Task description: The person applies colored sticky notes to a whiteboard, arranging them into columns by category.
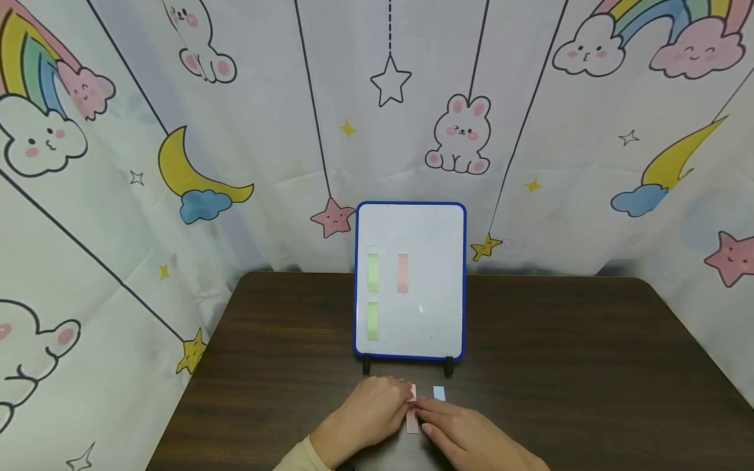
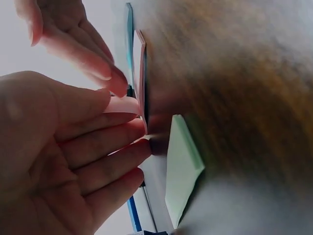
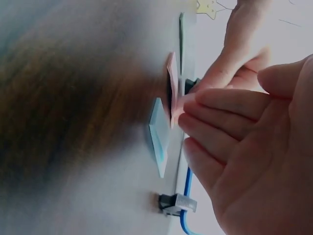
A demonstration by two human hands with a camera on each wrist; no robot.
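Note:
My left hand (image 1: 374, 407) is over a pink sticky-note pad (image 1: 412, 422) lying on the table. Between its thumb and index finger it pinches a pink sticky strip (image 2: 122, 105), which curves up from the pad. The other fingers are extended, their tips close to the pad's edge. From the right, my right hand (image 1: 468, 432) reaches in with straight fingers, the fingertips right at the pink strip. A blue sticky-note pad (image 3: 159, 132) lies under the right hand, partly hidden in the head view. Beside the left hand's fingertips is a green pad (image 2: 183, 166), hidden in the head view.
Behind the hands a blue-framed whiteboard (image 1: 432, 261) stands on two black feet (image 1: 449, 367). It bears two green strips (image 1: 373, 273) at left and a pink strip (image 1: 403, 273) beside the upper one. A patterned curtain (image 1: 283, 163) hangs behind the dark wooden table (image 1: 559, 366).

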